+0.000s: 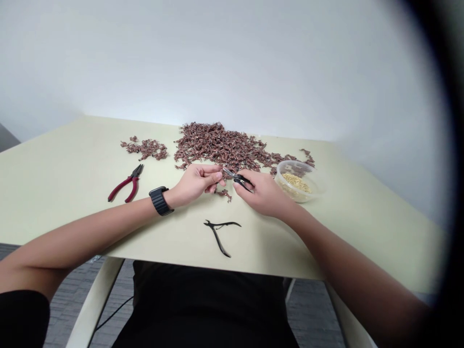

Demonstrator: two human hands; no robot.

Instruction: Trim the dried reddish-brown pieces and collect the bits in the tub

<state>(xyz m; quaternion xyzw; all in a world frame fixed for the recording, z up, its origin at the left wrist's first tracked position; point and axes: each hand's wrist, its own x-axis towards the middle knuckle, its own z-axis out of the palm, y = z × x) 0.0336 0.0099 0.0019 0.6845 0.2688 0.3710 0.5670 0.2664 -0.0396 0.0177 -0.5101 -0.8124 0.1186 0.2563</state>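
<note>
My left hand (197, 182), with a black watch (160, 200) on the wrist, pinches a small reddish-brown piece that is too small to name. My right hand (263, 193) is closed round a small black-handled cutter (237, 178) whose metal tip points at the left fingertips. A few reddish-brown bits (224, 194) lie on the table just under the hands. Behind the hands spreads a big heap of the same reddish-brown pieces (221, 145).
A smaller heap (147, 148) lies at the back left. Red-handled pliers (126, 184) rest left of my left wrist. Black nippers (219, 233) lie near the table's (65, 169) front edge. A clear round tub (297, 181) with yellowish bits stands right of my right hand.
</note>
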